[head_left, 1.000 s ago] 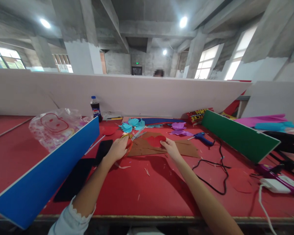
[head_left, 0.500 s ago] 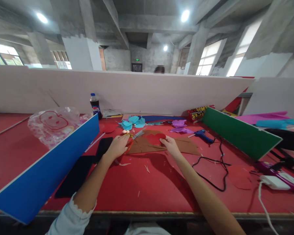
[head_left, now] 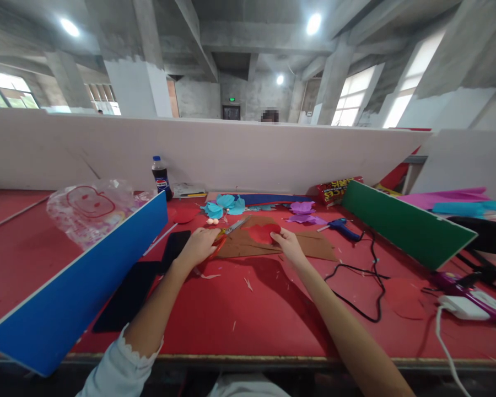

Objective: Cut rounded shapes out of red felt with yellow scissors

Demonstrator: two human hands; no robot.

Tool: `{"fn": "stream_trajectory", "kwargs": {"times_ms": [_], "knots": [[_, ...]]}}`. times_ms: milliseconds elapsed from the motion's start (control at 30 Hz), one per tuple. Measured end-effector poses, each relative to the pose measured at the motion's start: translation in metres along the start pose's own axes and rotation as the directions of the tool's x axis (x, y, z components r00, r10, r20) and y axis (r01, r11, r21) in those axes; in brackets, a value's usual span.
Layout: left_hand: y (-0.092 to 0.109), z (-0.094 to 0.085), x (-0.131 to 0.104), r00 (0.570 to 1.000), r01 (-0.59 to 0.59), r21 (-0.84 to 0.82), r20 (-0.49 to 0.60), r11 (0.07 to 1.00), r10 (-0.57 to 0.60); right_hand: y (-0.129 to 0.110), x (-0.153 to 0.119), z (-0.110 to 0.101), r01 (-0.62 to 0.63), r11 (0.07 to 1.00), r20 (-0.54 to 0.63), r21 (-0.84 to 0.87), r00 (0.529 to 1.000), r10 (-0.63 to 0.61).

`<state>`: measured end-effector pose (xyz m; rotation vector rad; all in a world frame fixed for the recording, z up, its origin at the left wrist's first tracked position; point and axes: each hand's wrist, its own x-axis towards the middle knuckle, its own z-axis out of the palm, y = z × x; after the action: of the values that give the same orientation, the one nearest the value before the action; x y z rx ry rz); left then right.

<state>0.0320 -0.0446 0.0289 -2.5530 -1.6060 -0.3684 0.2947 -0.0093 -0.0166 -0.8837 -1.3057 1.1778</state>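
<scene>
My left hand (head_left: 200,245) is closed round the orange handles of a pair of scissors (head_left: 235,225), whose blades point up and to the right. Between thumb and fingers, my right hand (head_left: 288,244) pinches the right edge of a red paper cutout (head_left: 262,233) with a rounded outline. Beneath both lies brown paper (head_left: 314,246), in overlapping pieces. The blade tips are close to the cutout's upper left; whether they touch it I cannot tell. Just beyond my left hand sit small pale beads (head_left: 212,221).
Blue board (head_left: 86,281) stands at left, green board (head_left: 409,223) at right. Turquoise flowers (head_left: 223,205), a purple flower (head_left: 301,212) and a blue glue gun (head_left: 343,227) with a black cord (head_left: 374,286) lie around. A cola bottle (head_left: 161,177) stands at the back; dark phone-like slabs (head_left: 126,298) lie left.
The scissor blades have shifted slightly right and look closer together. The red cutout has moved very slightly in my right hand. Both hands stay nearly in place.
</scene>
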Motion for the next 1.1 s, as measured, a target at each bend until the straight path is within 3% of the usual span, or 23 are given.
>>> {"fn": "stream_trajectory", "kwargs": {"times_ms": [433,667,833,900,1100], "knots": [[0.0,0.004,0.0,1.0,0.002,0.042,-0.011,0.999,-0.002,0.002,0.0,0.002,0.034,0.997,0.034,-0.065,0.999,-0.032],[-0.005,0.011,0.002,0.999,-0.026,0.019,-0.023,0.999,0.026,0.006,0.0,0.004,-0.025,0.999,0.072,-0.045,0.997,0.028],[-0.006,0.011,0.001,0.998,0.061,0.053,-0.019,0.997,-0.06,0.005,0.0,0.002,0.022,0.997,0.056,-0.075,0.998,-0.018],[-0.007,0.01,0.0,0.996,0.088,0.026,-0.024,0.996,-0.087,0.004,0.0,0.001,0.043,0.995,0.047,-0.086,0.998,-0.039],[-0.01,0.013,-0.001,0.998,-0.006,-0.105,-0.069,0.994,-0.001,0.002,0.001,-0.001,0.048,0.995,0.04,-0.088,0.998,-0.044]]}}
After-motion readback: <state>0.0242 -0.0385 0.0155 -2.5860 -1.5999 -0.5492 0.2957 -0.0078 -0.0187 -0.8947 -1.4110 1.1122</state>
